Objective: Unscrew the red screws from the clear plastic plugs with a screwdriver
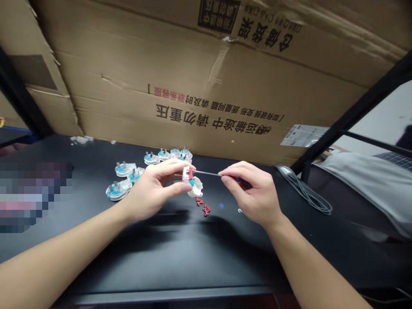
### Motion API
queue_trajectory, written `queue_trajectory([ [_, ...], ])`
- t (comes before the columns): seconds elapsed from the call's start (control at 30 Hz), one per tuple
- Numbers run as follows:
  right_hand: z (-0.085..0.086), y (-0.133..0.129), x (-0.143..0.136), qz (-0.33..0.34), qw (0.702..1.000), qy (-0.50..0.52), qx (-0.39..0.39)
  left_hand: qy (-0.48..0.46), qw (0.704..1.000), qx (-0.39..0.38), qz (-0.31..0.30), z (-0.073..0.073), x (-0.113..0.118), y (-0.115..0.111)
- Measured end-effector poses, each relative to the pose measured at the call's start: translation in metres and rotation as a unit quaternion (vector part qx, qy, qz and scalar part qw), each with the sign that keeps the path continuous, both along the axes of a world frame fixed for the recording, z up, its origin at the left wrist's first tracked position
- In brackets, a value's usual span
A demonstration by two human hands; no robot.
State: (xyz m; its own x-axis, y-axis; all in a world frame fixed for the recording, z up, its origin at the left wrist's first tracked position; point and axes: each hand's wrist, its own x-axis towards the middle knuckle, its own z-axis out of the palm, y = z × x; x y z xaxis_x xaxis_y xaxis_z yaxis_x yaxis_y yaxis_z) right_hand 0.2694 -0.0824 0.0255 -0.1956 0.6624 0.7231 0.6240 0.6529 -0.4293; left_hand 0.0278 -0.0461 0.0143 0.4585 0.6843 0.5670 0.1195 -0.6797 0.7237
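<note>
Several red parts (206, 210) lie below frame centre. Left hand (157, 184) pinches a plug (192, 183); right hand (252, 191) grips a thin metal tool (207, 173).

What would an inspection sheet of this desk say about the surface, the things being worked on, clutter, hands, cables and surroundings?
Surface: black tabletop, shadowed in places.
Job's things: white piece with a red part; thin metal tool; loose red parts on the tabletop.
Clutter: clear plug-like pieces, prongs up; small white bits along the back.
Hands: left hand holds the white piece; right hand grips the tool, its tip at or near the red part.
Cables: grey coil at right.
Surroundings: printed cardboard behind; grey cloth at right; pixelated patch at left, unreadable.
</note>
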Motion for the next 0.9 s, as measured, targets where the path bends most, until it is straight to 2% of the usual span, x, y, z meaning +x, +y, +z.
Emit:
queue_trajectory([
  [0.13,0.001,0.001,0.001,0.014,0.986,-0.026,-0.164,0.1,0.989,0.108,0.004,0.004,-0.006,0.0],
  [0.17,0.001,0.001,0.002,0.012,0.984,-0.025,-0.178,0.108,0.988,0.114,0.007,0.004,-0.006,-0.001],
  [0.2,0.001,0.001,0.002,0.003,0.987,-0.026,-0.161,0.106,0.989,0.101,0.008,0.005,-0.006,-0.001],
  [0.23,0.001,0.0,0.003,-0.013,0.993,-0.031,-0.109,0.099,0.993,0.063,0.006,0.005,-0.004,-0.002],
  [0.3,0.0,-0.003,0.005,-0.049,0.995,-0.07,0.053,0.072,0.996,-0.059,-0.016,0.004,0.0,-0.003],
  [0.37,0.001,-0.006,0.007,-0.066,0.971,-0.123,0.194,0.036,0.983,-0.173,-0.056,0.002,0.005,-0.004],
  [0.4,0.002,-0.006,0.007,-0.065,0.963,-0.128,0.227,0.021,0.976,-0.205,-0.07,0.001,0.007,-0.003],
  [0.43,0.002,-0.007,0.007,-0.061,0.965,-0.111,0.229,0.01,0.973,-0.218,-0.074,0.0,0.008,-0.003],
  [0.47,0.002,-0.007,0.007,-0.054,0.975,-0.073,0.201,0.004,0.974,-0.215,-0.07,-0.001,0.008,-0.002],
  [0.53,0.002,-0.006,0.005,-0.023,0.994,0.045,0.095,-0.002,0.982,-0.183,-0.049,-0.002,0.007,-0.001],
  [0.6,-0.001,-0.004,0.003,0.016,0.989,0.146,-0.012,-0.013,0.99,-0.135,-0.026,-0.001,0.004,-0.001],
  [0.67,-0.005,-0.003,0.002,0.028,0.981,0.182,-0.064,-0.019,0.996,-0.082,-0.012,0.0,0.002,-0.001],
  [0.77,-0.006,0.001,0.004,0.024,0.983,0.176,-0.046,-0.01,0.999,-0.048,-0.019,0.0,0.001,-0.001],
  [0.9,-0.004,0.005,0.008,0.088,0.975,0.205,0.003,-0.017,0.994,-0.094,-0.055,-0.001,0.002,-0.002],
])
